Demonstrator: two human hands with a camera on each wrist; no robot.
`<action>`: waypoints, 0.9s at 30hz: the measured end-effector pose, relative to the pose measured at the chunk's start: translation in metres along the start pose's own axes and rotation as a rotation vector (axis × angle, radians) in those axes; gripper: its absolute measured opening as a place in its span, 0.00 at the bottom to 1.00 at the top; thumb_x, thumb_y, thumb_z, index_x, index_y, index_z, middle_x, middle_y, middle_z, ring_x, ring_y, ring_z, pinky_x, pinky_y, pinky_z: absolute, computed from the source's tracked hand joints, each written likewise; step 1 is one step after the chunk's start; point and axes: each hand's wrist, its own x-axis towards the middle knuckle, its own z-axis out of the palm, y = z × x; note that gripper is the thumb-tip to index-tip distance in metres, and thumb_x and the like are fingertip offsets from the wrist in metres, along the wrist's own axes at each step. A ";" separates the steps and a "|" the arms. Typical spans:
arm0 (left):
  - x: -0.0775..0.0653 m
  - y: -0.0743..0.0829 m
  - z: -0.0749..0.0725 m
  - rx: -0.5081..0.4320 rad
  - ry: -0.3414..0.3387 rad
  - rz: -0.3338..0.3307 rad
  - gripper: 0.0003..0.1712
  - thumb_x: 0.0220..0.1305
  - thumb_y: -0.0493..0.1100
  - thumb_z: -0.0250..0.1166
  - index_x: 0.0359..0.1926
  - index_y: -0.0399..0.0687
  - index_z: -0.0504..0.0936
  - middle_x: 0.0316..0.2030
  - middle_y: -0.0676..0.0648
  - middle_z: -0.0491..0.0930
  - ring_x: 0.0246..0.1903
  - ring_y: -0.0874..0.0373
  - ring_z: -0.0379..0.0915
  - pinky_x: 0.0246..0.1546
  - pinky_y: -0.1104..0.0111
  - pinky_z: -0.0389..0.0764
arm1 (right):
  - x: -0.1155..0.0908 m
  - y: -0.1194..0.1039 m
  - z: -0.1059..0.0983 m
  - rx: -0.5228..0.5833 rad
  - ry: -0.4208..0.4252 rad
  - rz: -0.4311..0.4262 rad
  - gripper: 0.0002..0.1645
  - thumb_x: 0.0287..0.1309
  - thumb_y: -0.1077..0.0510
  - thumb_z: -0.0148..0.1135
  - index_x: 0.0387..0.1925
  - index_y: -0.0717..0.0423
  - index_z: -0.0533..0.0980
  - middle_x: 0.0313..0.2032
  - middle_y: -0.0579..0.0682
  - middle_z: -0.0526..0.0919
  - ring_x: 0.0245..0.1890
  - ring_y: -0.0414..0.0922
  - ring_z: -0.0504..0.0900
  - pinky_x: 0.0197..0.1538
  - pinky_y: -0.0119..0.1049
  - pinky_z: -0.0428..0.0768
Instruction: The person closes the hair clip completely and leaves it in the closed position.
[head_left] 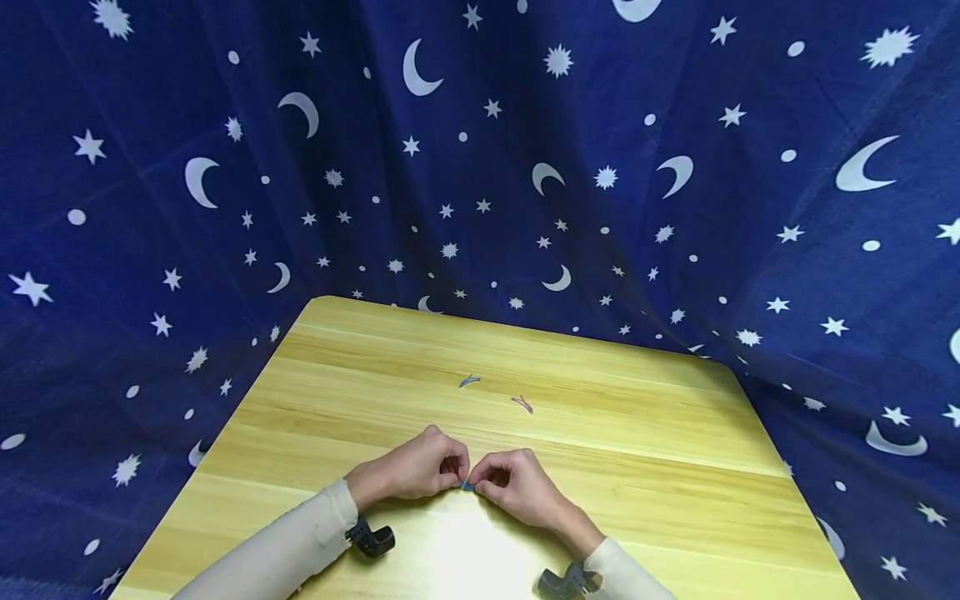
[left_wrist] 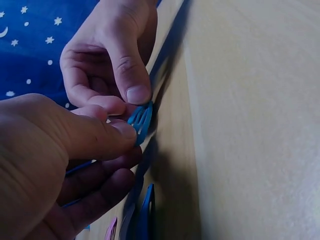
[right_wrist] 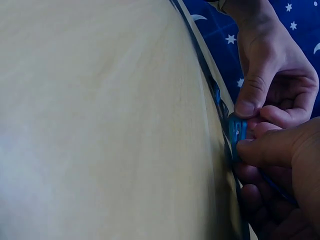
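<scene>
A small blue snap hair clip [head_left: 467,486] is between my two hands, close over the table. My left hand [head_left: 425,465] pinches one end of it between thumb and fingertips. At the other end, the thumb and fingers of my right hand [head_left: 519,487] grip it. The left wrist view shows the slotted blue body of the hair clip [left_wrist: 142,120] between both thumbs. From the right wrist, the same hair clip [right_wrist: 237,131] partly disappears behind the fingertips.
Farther back on the wooden table [head_left: 637,433] lie a second blue hair clip [head_left: 469,381] and a pink hair clip [head_left: 522,404], both with their arms spread. A dark blue curtain [head_left: 495,167] with moons and stars hangs around the table.
</scene>
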 end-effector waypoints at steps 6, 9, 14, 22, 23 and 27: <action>0.001 0.000 0.003 0.043 -0.020 -0.017 0.12 0.65 0.28 0.75 0.31 0.49 0.86 0.28 0.57 0.85 0.28 0.75 0.74 0.32 0.81 0.80 | 0.000 -0.001 0.000 -0.021 -0.001 -0.016 0.09 0.64 0.69 0.74 0.38 0.52 0.90 0.35 0.44 0.93 0.33 0.30 0.85 0.40 0.29 0.88; 0.001 0.000 0.004 0.068 -0.023 -0.017 0.12 0.65 0.28 0.76 0.31 0.50 0.86 0.27 0.58 0.85 0.28 0.74 0.74 0.32 0.81 0.80 | 0.000 -0.001 0.001 -0.025 0.001 -0.020 0.10 0.64 0.70 0.74 0.38 0.52 0.90 0.35 0.44 0.93 0.33 0.29 0.85 0.39 0.29 0.88; 0.003 0.000 0.005 0.102 -0.028 -0.018 0.12 0.65 0.28 0.76 0.32 0.50 0.87 0.27 0.59 0.85 0.27 0.75 0.73 0.32 0.81 0.79 | -0.001 -0.001 0.001 -0.039 0.014 -0.022 0.11 0.63 0.70 0.74 0.38 0.51 0.90 0.34 0.43 0.93 0.32 0.29 0.85 0.39 0.29 0.88; 0.004 -0.001 0.005 0.120 -0.024 -0.013 0.10 0.66 0.29 0.75 0.33 0.48 0.88 0.28 0.58 0.86 0.28 0.76 0.73 0.32 0.82 0.79 | -0.002 0.001 0.001 -0.060 0.056 -0.031 0.09 0.63 0.70 0.75 0.39 0.53 0.89 0.34 0.44 0.93 0.33 0.30 0.86 0.39 0.29 0.88; 0.004 -0.001 0.004 0.123 -0.020 -0.007 0.10 0.66 0.29 0.75 0.33 0.48 0.88 0.29 0.58 0.86 0.28 0.76 0.73 0.32 0.82 0.79 | -0.002 0.001 0.001 -0.058 0.057 -0.028 0.08 0.64 0.69 0.75 0.39 0.53 0.89 0.34 0.44 0.93 0.33 0.30 0.86 0.39 0.29 0.88; 0.005 -0.002 0.000 0.119 -0.007 -0.006 0.09 0.66 0.29 0.75 0.35 0.48 0.89 0.30 0.58 0.87 0.30 0.75 0.75 0.34 0.81 0.81 | -0.003 0.000 -0.001 -0.064 0.053 -0.024 0.07 0.64 0.67 0.76 0.40 0.52 0.89 0.35 0.42 0.93 0.34 0.31 0.87 0.41 0.30 0.89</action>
